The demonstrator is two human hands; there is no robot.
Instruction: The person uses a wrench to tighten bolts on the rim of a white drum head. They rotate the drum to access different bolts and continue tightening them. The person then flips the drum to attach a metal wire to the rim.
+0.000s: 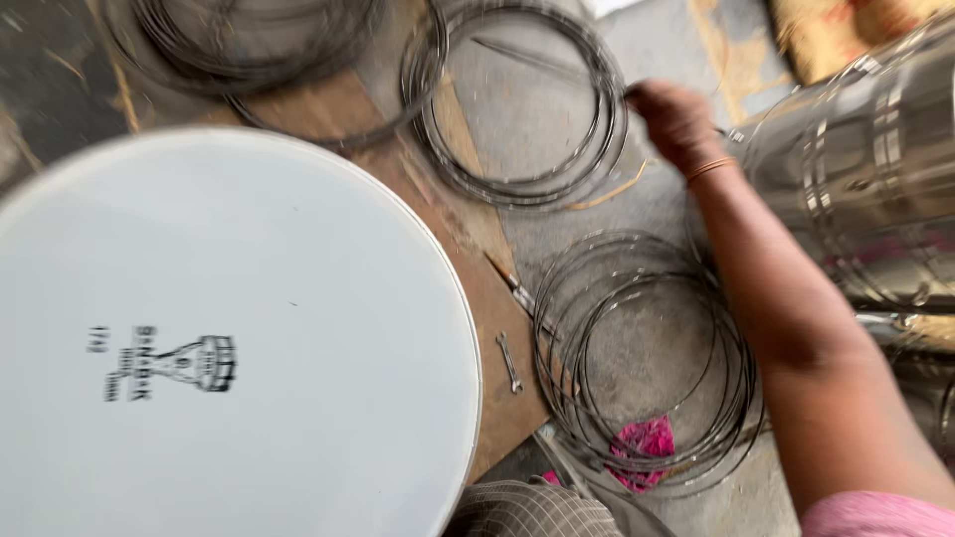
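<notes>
The right hand (676, 121) reaches out across the floor with its fingers curled down onto the rim of a stack of thin grey metal wire hoops (522, 104); motion blur hides whether the fingers actually pinch the wire or only rest on it. The left hand is out of view.

A second pile of thin wire hoops (647, 363) lies nearer, under the forearm, with a scrap of bright pink cloth (645, 443) inside it. A large round white drum skin (224, 338) fills the lower left, its edge cut off by the frame. Beside it, a small steel spanner (509, 361) lies on a brown wooden board (468, 249). A shiny steel drum shell (865, 169) is cropped at the right and blurred.
</notes>
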